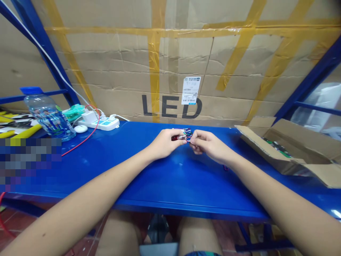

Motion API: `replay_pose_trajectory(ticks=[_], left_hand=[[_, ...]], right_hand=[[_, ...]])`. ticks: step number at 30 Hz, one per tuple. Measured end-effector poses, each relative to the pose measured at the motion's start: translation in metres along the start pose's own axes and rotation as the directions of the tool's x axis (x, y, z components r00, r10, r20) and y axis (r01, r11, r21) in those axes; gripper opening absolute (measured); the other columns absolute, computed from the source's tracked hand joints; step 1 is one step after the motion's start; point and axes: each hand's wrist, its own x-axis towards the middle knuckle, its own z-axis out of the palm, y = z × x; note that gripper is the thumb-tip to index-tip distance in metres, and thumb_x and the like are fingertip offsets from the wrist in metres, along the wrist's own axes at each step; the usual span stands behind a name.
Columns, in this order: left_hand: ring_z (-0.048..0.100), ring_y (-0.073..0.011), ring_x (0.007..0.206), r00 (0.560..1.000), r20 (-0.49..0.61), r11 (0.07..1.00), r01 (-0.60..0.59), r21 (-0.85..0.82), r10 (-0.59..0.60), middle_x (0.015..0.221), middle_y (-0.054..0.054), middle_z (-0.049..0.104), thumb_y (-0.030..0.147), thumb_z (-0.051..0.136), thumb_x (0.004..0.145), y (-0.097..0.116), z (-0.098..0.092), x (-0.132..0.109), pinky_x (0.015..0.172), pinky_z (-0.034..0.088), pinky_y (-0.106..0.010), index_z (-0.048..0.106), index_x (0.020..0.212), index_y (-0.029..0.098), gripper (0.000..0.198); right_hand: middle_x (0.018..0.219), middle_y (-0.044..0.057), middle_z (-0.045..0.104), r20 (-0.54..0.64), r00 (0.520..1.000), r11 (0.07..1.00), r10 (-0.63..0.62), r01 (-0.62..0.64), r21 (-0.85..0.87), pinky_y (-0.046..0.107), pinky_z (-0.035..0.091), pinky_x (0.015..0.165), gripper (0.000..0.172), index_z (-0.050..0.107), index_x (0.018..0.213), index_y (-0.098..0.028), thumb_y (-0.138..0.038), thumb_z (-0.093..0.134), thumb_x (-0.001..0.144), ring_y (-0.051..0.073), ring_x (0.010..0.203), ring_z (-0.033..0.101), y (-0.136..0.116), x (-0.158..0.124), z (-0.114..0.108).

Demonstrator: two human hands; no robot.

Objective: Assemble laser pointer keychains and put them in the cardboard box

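My left hand [166, 143] is closed around a small bundle of slim coloured pieces just above the blue table. One of them, a dark red tube-like piece [175, 138] with a silvery end, shows between thumb and fingers. Behind it, green, white and dark ends [188, 131] stick out towards the right; their kind is too small to tell. My right hand [206, 143] is pinched close by, its thumb and forefinger at the tip of the bundle. What exactly sits in that pinch is hidden. A small pinkish-red loop [226, 168] lies on the table beside my right forearm.
An open cardboard box [317, 165] with several small coloured pieces [278, 147] stands at right. To the left are a water bottle [50, 115], a white power strip [106, 123], a red cable [85, 138] and yellow-handled tools [25, 133]. A large carton [119, 78] backs the blue table [176, 188].
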Motion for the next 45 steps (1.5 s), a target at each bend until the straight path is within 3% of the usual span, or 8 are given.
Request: replay_pose_trajectory(ticks=[3, 10, 16, 20, 25, 30, 38, 45], left_hand=[[0.045, -0.0123, 0.067, 0.998, -0.056, 0.999, -0.036, 0.035, 0.038, 0.07, 0.002, 0.055, 0.027, 0.061, 0.086, 0.0, 0.003, -0.001, 0.064, 0.035, -0.026, 0.058, 0.071, 0.016, 0.019], [0.046, -0.0121, 0.066, 0.991, -0.102, 0.993, -0.071, 0.098, 0.081, 0.069, 0.002, 0.055, 0.024, 0.059, 0.086, 0.0, 0.009, -0.001, 0.064, 0.038, -0.026, 0.047, 0.067, 0.017, 0.024], [0.061, -0.0187, 0.079, 0.998, -0.05, 0.982, -0.025, 0.186, 0.034, 0.09, -0.004, 0.067, 0.033, 0.055, 0.093, 0.005, 0.004, -0.005, 0.07, 0.046, -0.031, 0.052, 0.102, 0.02, 0.016], [0.062, -0.0231, 0.092, 0.991, -0.013, 0.895, -0.113, 0.432, 0.131, 0.099, -0.008, 0.067, 0.027, 0.04, 0.1, 0.008, 0.001, -0.007, 0.079, 0.049, -0.037, 0.054, 0.101, 0.019, 0.015], [0.059, -0.0243, 0.1, 0.959, 0.069, 0.731, -0.255, 0.633, 0.275, 0.105, -0.011, 0.066, 0.028, 0.041, 0.102, 0.007, 0.004, -0.007, 0.083, 0.05, -0.036, 0.061, 0.106, 0.016, 0.024], [0.059, -0.0252, 0.101, 0.959, 0.1, 0.669, -0.256, 0.698, 0.264, 0.105, -0.011, 0.067, 0.028, 0.044, 0.101, 0.004, 0.006, -0.008, 0.081, 0.05, -0.036, 0.066, 0.107, 0.016, 0.025], [0.063, -0.018, 0.084, 0.996, -0.065, 0.954, -0.042, 0.296, 0.064, 0.098, -0.005, 0.071, 0.022, 0.068, 0.087, -0.007, -0.003, 0.002, 0.079, 0.05, -0.032, 0.066, 0.101, 0.018, 0.014], [0.065, -0.0179, 0.082, 0.981, -0.163, 0.994, 0.098, -0.042, -0.103, 0.089, -0.004, 0.071, 0.017, 0.066, 0.083, -0.014, -0.011, 0.006, 0.077, 0.049, -0.032, 0.065, 0.097, 0.016, 0.014]], right_hand=[[0.056, -0.006, 0.044, -0.064, 0.998, 0.999, -0.026, 0.029, 0.036, 0.023, 0.026, 0.047, 0.026, 0.042, 0.071, -0.021, -0.03, 0.065, 0.078, 0.008, 0.048, 0.035, 0.002, 0.0, 0.006], [0.055, -0.007, 0.042, -0.137, 0.975, 0.954, -0.174, 0.132, -0.269, 0.025, 0.028, 0.048, 0.017, 0.04, 0.074, -0.023, -0.027, 0.056, 0.08, 0.01, 0.049, 0.037, 0.008, 0.0, 0.008], [0.064, -0.002, 0.049, -0.111, 0.944, 0.814, -0.31, 0.203, -0.545, 0.027, 0.032, 0.057, 0.017, 0.042, 0.072, -0.022, -0.028, 0.053, 0.083, 0.013, 0.06, 0.042, 0.006, 0.001, -0.001], [0.064, -0.002, 0.05, -0.075, 0.94, 0.726, -0.334, 0.206, -0.657, 0.028, 0.032, 0.058, 0.016, 0.043, 0.073, -0.022, -0.026, 0.051, 0.086, 0.013, 0.06, 0.044, 0.004, -0.001, -0.005], [0.065, -0.001, 0.054, -0.015, 0.933, 0.64, -0.36, 0.235, -0.732, 0.028, 0.031, 0.058, 0.015, 0.044, 0.076, -0.022, -0.025, 0.05, 0.088, 0.014, 0.058, 0.045, 0.004, -0.002, -0.005], [0.069, 0.001, 0.058, 0.029, 0.935, 0.607, -0.353, 0.253, -0.753, 0.029, 0.032, 0.06, 0.014, 0.047, 0.078, -0.021, -0.027, 0.05, 0.091, 0.015, 0.061, 0.047, 0.003, -0.003, -0.006], [0.067, 0.0, 0.062, -0.106, 0.961, 0.831, -0.256, 0.163, -0.532, 0.028, 0.041, 0.06, 0.017, 0.049, 0.082, -0.021, -0.032, 0.047, 0.094, 0.014, 0.06, 0.054, 0.005, 0.005, -0.015], [0.068, 0.001, 0.063, -0.134, 0.99, 0.964, -0.044, 0.007, -0.266, 0.026, 0.042, 0.047, 0.019, 0.049, 0.084, -0.021, -0.037, 0.056, 0.09, 0.013, 0.052, 0.054, 0.008, 0.011, -0.021]])
